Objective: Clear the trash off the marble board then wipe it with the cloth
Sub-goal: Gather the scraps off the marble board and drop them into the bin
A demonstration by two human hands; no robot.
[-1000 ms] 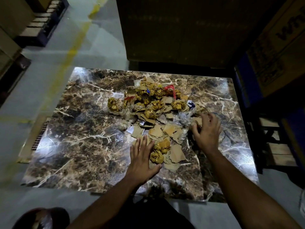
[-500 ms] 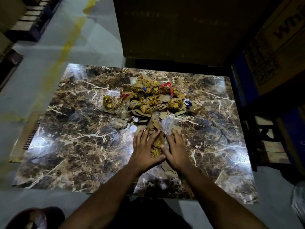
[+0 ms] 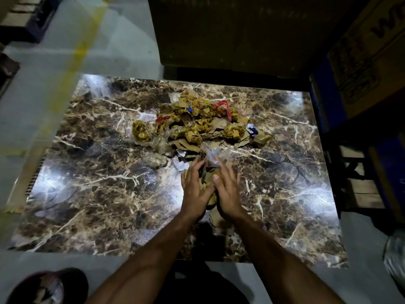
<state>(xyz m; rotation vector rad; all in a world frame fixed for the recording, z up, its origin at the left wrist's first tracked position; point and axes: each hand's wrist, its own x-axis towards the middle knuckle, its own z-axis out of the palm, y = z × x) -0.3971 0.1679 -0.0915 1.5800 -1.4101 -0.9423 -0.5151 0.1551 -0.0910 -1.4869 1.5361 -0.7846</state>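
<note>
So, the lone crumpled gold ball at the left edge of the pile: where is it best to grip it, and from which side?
Probably from above and the left. The gold ball sits apart on bare marble board there, while clear plastic and scraps crowd its right. Being crumpled and roundish, it suits fingers closing around its middle.

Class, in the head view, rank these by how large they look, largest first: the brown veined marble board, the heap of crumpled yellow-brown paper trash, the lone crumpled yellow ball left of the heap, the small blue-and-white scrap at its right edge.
1. Brown veined marble board
2. Heap of crumpled yellow-brown paper trash
3. Lone crumpled yellow ball
4. Small blue-and-white scrap
</note>
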